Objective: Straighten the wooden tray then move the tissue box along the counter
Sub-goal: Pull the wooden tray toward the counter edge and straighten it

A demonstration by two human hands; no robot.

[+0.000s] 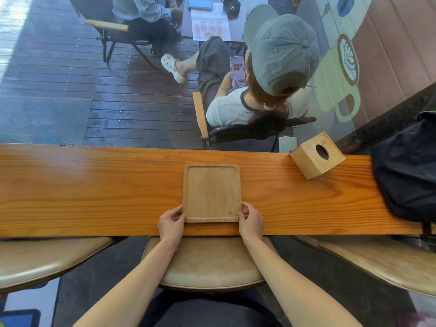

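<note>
Left hand (pixel 171 223) and right hand (pixel 251 221) pinch wooden tray (pixel 211 192) near corners, squaring it to bench (pixel 94 185) edge (tissue box (pixel 317 155) skewed, untouched).

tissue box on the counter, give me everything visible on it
The tissue box is a light wooden cube with an oval opening in its top face; no tissue shows through it. It stands upright on the orange-brown wooden counter, turned at an angle to the counter's edges, near the far edge and to the right of the wooden tray. A black bag lies further right, apart from it. Neither hand touches it; only the counter does.
</note>
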